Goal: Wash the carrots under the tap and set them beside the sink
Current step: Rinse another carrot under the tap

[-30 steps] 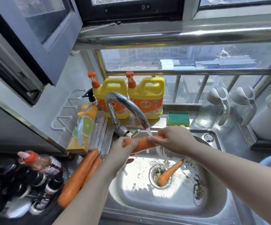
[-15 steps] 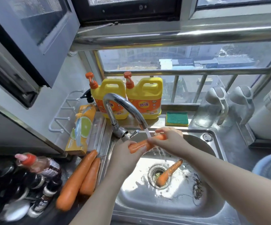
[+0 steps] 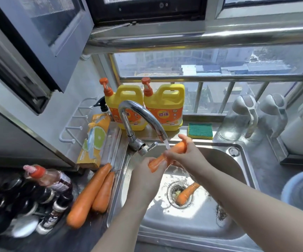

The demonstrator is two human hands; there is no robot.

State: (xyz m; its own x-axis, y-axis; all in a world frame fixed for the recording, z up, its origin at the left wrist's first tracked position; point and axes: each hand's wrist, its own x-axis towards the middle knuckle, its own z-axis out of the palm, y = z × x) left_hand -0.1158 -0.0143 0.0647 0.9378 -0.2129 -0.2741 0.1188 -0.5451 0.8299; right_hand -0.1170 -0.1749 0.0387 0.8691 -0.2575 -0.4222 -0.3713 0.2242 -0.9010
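I hold one orange carrot (image 3: 176, 149) tilted under the running chrome tap (image 3: 143, 115), over the steel sink (image 3: 241, 160). My left hand (image 3: 147, 177) grips its lower end and my right hand (image 3: 187, 157) wraps its upper part. Water streams from the spout onto the carrot. Another carrot (image 3: 186, 194) lies in the basin across the drain. Two long carrots (image 3: 90, 193) lie side by side on the counter to the left of the sink.
Two yellow detergent jugs (image 3: 163, 106) and a green sponge (image 3: 199, 130) stand behind the tap. Glass jugs (image 3: 237, 120) sit at the right, a blue bowl (image 3: 301, 190) at the right edge. Dark bottles (image 3: 29, 197) crowd the left counter beside an orange box (image 3: 94, 140).
The held carrot has tilted, its far end rising toward the spout. My right hand slid up along it, my left hand dropped lower. The view shifted slightly.
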